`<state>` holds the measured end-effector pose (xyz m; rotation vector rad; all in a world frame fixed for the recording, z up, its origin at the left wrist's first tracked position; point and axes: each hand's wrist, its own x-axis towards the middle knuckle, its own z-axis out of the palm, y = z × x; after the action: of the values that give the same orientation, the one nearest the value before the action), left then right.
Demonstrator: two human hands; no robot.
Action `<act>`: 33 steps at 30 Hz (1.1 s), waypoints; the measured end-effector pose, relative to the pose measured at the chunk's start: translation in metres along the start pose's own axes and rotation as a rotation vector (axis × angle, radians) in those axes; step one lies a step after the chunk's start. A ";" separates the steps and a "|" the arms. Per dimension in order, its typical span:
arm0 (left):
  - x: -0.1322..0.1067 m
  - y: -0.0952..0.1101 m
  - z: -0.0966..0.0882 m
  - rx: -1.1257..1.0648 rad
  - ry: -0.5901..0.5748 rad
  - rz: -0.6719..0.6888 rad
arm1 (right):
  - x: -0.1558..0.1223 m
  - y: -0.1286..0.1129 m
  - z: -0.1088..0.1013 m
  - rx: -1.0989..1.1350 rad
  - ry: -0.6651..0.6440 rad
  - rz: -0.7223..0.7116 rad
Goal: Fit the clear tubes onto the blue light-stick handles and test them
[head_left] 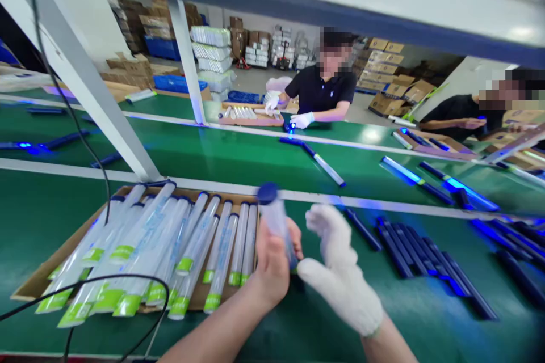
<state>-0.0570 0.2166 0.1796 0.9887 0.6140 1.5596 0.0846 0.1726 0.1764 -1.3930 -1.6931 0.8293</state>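
My bare left hand [272,264] is wrapped round a clear plastic tube [276,218] with a dark blue cap, tilted upright and smeared by motion. Just to its right is my right hand [344,269] in a white knitted glove, thumb and fingers apart and nothing between them. Its thumb is close to the tube's lower end; whether they touch I cannot tell. Left of my hands, a shallow cardboard tray [32,286] holds many similar tubes [164,238] with blue caps and green bands. Several dark blue sticks [419,249] lie to the right on the green work surface.
Black cables [96,281] loop across the left front. A white post [97,79] rises behind the tray. Across the green belt [238,153], lit and dark sticks lie scattered. One co-worker [323,91] in white gloves handles a stick; another person [468,113] is at right.
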 end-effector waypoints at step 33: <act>0.069 0.052 -0.034 -0.451 0.555 -0.367 | -0.023 -0.041 0.007 0.091 -0.369 0.343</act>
<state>-0.1141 0.2759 0.2229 0.0847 0.7278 1.5393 0.0613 0.1420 0.2044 -1.5614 -1.6763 1.4110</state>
